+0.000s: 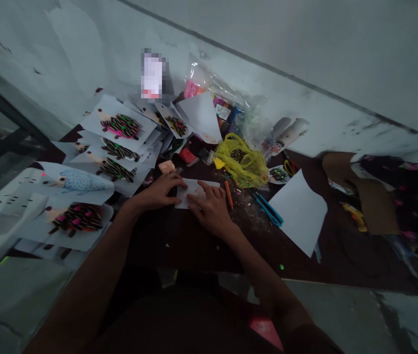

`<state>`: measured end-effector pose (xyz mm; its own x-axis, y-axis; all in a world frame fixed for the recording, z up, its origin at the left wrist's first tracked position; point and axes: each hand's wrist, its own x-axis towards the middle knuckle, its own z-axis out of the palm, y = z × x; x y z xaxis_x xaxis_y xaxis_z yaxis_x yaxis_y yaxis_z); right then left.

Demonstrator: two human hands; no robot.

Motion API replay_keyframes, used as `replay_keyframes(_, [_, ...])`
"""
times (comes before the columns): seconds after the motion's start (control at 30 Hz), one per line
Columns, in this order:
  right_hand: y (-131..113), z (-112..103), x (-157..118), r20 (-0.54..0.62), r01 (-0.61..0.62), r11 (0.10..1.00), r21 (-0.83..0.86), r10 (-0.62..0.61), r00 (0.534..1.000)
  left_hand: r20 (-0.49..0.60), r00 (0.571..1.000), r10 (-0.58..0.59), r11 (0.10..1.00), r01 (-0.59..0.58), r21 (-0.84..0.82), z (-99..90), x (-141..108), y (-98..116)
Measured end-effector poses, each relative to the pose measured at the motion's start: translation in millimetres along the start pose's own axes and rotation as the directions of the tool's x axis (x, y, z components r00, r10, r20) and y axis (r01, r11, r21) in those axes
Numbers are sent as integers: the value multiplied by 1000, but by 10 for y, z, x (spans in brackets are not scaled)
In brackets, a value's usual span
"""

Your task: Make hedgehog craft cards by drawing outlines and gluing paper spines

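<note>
Left grip: open, fingertips resting on the white paper slip, holding nothing
Right grip: open, flat on the slip; even pressure steadies it

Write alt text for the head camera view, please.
The left hand and right hand rest on a small white paper piece on a dark, scrap-strewn table. Paper hedgehog collages with dark spines lie piled to the left; a yellow plastic bag and an orange crayon lie nearby.
</note>
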<state>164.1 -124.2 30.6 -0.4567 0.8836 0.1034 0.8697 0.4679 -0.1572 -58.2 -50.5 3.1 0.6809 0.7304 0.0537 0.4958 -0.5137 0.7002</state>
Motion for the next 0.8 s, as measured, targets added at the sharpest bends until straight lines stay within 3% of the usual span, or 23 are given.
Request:
replay_keyframes(0.4, [57,0,-67,-46,-43,998,42,45,998,11,1000,-7,1000,6,24,-10,1,16])
replay_keyframes(0.63, [28,12,-15,-21,-3,999,40,4,1000,-1,1000,12,1000,-11,28,-2,-9,10])
replay_keyframes(0.8, [89,39,-42,-95,8,997,83,0,995,-14,1000,20,999,-20,29,2,-11,17])
